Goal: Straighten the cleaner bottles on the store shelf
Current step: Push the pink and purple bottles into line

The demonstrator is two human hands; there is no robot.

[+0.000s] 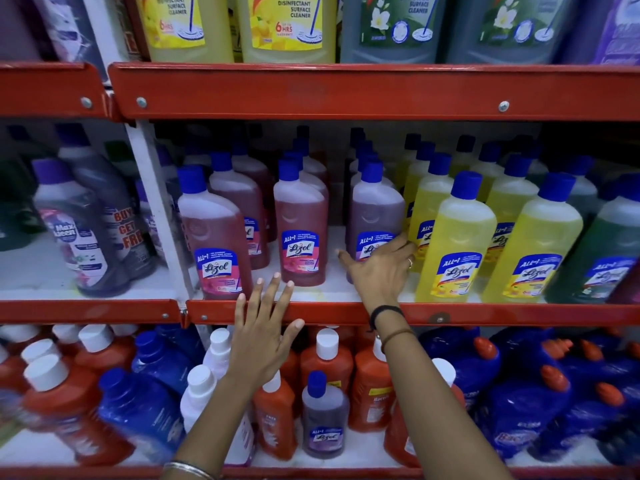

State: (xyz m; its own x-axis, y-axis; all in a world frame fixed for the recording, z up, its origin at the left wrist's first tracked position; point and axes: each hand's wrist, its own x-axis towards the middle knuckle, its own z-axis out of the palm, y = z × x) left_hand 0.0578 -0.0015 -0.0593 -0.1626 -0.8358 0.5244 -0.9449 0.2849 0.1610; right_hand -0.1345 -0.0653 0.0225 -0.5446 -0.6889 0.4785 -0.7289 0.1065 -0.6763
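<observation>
On the middle shelf (519, 315) stand rows of blue-capped cleaner bottles. My right hand (381, 268) wraps the lower part of the front purple bottle (375, 209), thumb on its left side and fingers between it and the yellow bottle (460, 230). Left of it, a pink bottle (300, 216) stands upright. Further left, another pink bottle (211, 230) leans to the left near the shelf's front edge. My left hand (266, 334) is open with fingers spread, in front of the red shelf lip below the two pink bottles, holding nothing.
A white upright post (156, 202) divides the bay from grey bottles (79, 230) on the left. Large yellow bottles (284, 26) and green ones fill the upper shelf. Orange bottles (325, 365) and blue bottles (519, 403) crowd the lower shelf under my arms.
</observation>
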